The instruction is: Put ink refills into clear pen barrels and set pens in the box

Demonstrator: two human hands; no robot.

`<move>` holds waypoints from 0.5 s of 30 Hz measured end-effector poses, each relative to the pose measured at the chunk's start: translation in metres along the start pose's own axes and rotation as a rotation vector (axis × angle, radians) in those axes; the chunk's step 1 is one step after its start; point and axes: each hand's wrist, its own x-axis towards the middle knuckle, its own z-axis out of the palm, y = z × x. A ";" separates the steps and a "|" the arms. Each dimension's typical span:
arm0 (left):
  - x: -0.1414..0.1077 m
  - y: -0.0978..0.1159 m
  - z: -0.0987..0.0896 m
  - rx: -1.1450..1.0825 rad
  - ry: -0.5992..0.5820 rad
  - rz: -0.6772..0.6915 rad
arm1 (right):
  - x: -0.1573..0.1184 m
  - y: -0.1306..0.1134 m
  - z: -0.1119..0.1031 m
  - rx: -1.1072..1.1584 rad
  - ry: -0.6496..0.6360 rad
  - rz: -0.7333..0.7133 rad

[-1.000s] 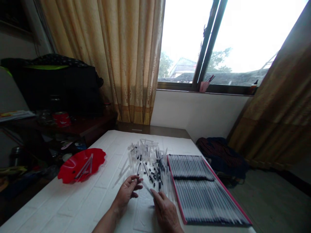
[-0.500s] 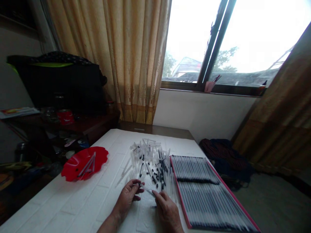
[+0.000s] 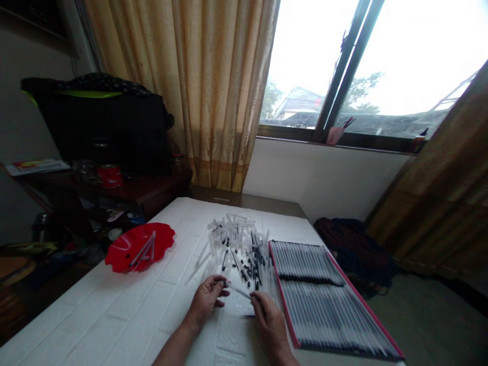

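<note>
1. Two hands pinch one slim clear tube [image 3: 239, 290] above the bench [image 3: 145, 300]; the left hand [image 3: 209, 298] grips its far end, the right hand [image 3: 267, 317] its near end.
2. Loose clear tubes [image 3: 234, 231] and small black caps [image 3: 243, 275] lie scattered beyond the hands; a pink-edged tray [image 3: 285, 305] of packed rows sits to the right; a red dish [image 3: 122, 249] holding several tubes sits to the left.

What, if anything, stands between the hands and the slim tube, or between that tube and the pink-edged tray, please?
Nothing visible separates the left hand or right hand from the slim tube they hold. Toward the pink-edged tray, the right hand and some loose clear tubes are in between.
</note>
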 end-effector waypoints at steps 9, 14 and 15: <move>0.002 -0.005 0.004 -0.026 0.011 0.019 | 0.004 -0.012 -0.004 -0.007 -0.049 0.069; 0.000 -0.002 0.002 -0.030 -0.021 0.004 | 0.004 -0.012 -0.002 -0.011 -0.060 0.097; 0.000 -0.002 0.002 -0.029 -0.025 0.002 | 0.004 -0.011 -0.002 -0.009 -0.058 0.102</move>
